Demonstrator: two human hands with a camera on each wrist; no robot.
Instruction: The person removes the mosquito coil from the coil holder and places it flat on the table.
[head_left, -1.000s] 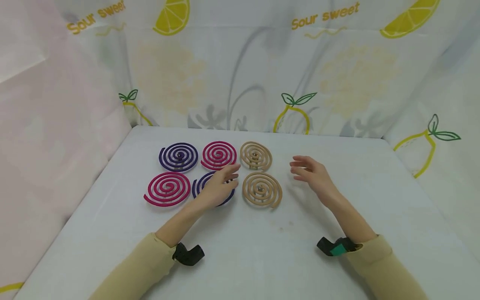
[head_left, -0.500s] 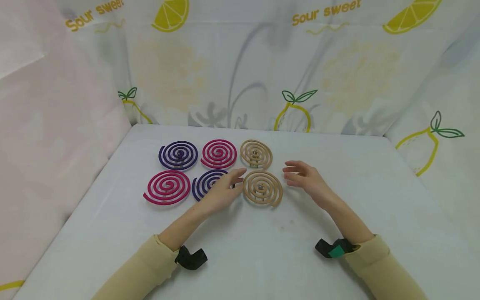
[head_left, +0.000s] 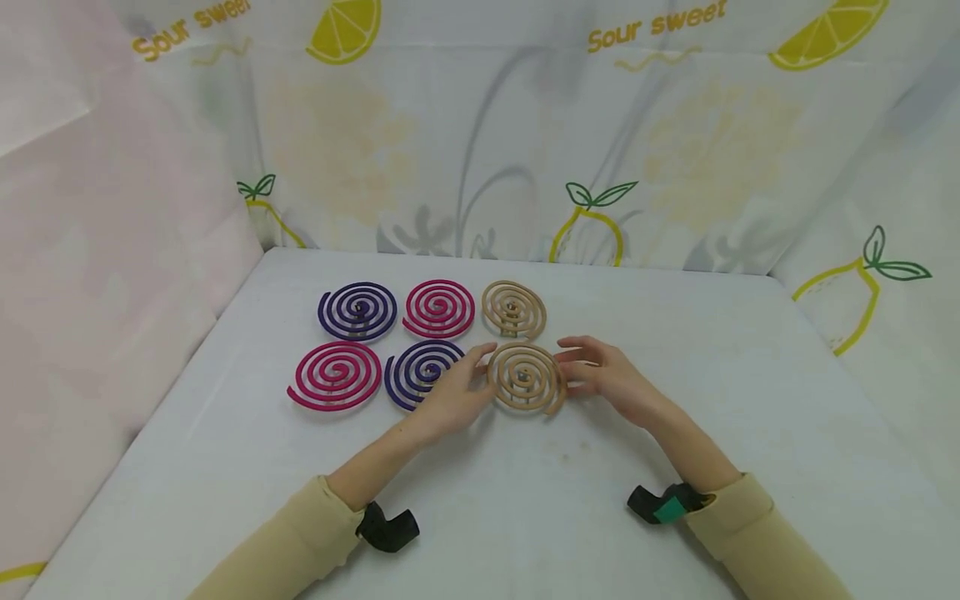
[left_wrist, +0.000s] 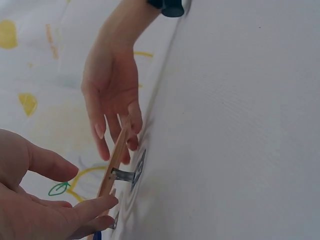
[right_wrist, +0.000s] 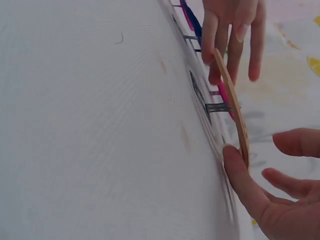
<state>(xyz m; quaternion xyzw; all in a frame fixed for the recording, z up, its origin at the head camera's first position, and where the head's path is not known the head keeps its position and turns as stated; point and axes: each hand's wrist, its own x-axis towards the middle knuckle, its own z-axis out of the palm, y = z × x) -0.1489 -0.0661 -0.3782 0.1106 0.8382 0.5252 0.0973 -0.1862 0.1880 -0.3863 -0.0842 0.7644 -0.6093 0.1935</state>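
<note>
A tan spiral disc (head_left: 525, 377) stands on a small metal stem (left_wrist: 125, 175) in the front row, between the two hands. My left hand (head_left: 457, 396) is at its left edge, fingers apart, partly over the front purple spiral (head_left: 412, 371). At the right edge is my right hand (head_left: 611, 379), its fingers loosely bent and spread. In the right wrist view the disc (right_wrist: 232, 100) appears edge-on, with a finger of the right hand (right_wrist: 280, 195) at its rim. Whether either hand presses on it is hard to tell.
Behind stand another tan spiral (head_left: 513, 310), a pink one (head_left: 438, 308) and a purple one (head_left: 357, 311). A second pink spiral (head_left: 335, 377) is at the front left. A lemon-printed cloth (head_left: 450, 125) hangs behind the white table (head_left: 525, 517).
Both hands have moved closer to the front tan spiral, the left one rightward and the right one leftward and nearer. More of the front purple spiral shows.
</note>
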